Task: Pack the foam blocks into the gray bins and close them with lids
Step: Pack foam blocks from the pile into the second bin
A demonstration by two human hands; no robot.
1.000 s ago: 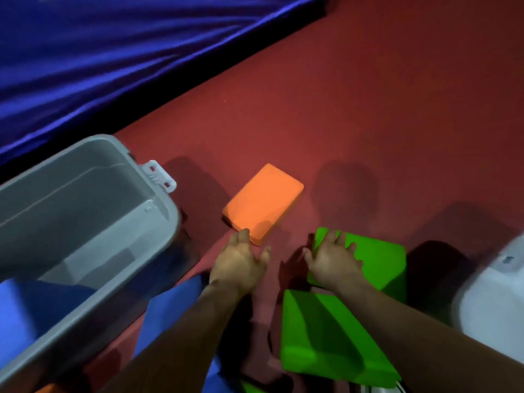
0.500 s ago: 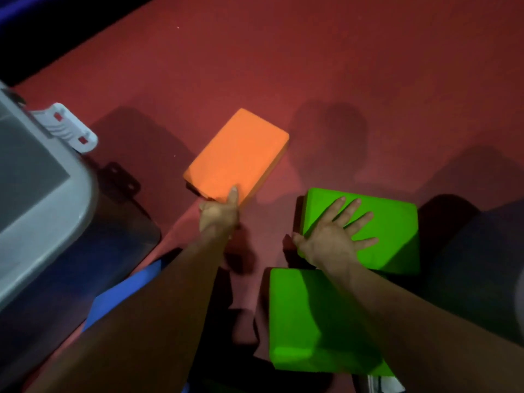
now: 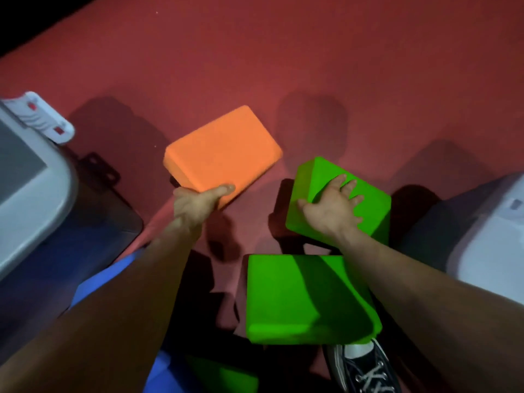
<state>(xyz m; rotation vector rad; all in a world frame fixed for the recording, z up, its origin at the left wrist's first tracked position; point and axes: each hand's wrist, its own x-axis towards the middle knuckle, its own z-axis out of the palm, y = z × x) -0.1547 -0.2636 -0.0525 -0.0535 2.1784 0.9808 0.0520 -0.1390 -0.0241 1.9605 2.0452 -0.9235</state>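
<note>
— Orange foam block (image 3: 221, 151): where is it found, and how is it held?

— It is seen near the middle of the red floor (image 3: 312, 66), between the gray bin (image 3: 42, 199) at the floor's left edge and the green foam block (image 3: 317, 171). Its near corner is pinched by the left hand (image 3: 195, 205). The thumb is laid on the top face, while the other fingers are hidden beneath, so their curl cannot be told. From the shadow under it, the block is judged to be raised off the floor.

— And the green one?

— It is tipped up on one edge, just right of the orange block. It is gripped over its upper left edge by the right hand (image 3: 331, 211), with the fingers (image 3: 340, 180) spread wide on the top face and the thumb set against the side face. A second green block (image 3: 283, 296) is laid flat nearer the person, under the right forearm.

— How is the lift best done?

— A corner pinch is judged weak for a broad, soft block, and sag or twist is to be expected. The hold should be deepened toward the middle of the long edge. The green block should be clamped across its thickness. Both should be carried level over the bin's rim and laid flat, so that room is left for the lid.
</note>
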